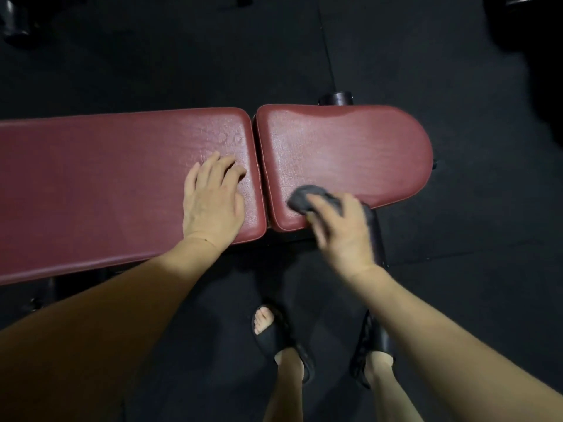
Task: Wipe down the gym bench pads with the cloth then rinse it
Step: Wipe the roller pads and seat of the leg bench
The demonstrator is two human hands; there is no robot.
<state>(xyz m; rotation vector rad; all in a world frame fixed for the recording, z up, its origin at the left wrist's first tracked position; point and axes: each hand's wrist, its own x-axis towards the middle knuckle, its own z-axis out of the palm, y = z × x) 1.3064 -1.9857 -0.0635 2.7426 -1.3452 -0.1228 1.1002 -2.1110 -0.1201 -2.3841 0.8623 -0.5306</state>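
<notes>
Cloth (307, 197) gripped by right hand (341, 229) on seat pad (350, 147).

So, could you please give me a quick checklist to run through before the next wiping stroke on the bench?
1. Cloth in hand: ok. The right hand grips the dark cloth.
2. Cloth on the pad: ok. It sits on the near edge of the short rounded pad.
3. Bracing: ok. The left hand rests flat on the long pad, apart from the cloth.
4. Short pad wiped: cannot tell. Its surface shows a sheen, but how much has been covered is unclear.
5. Long pad wiped: cannot tell. There are blotchy marks near its right end.
6. Cloth rinsed: not ok. It is on the bench and no water is in view.
</notes>
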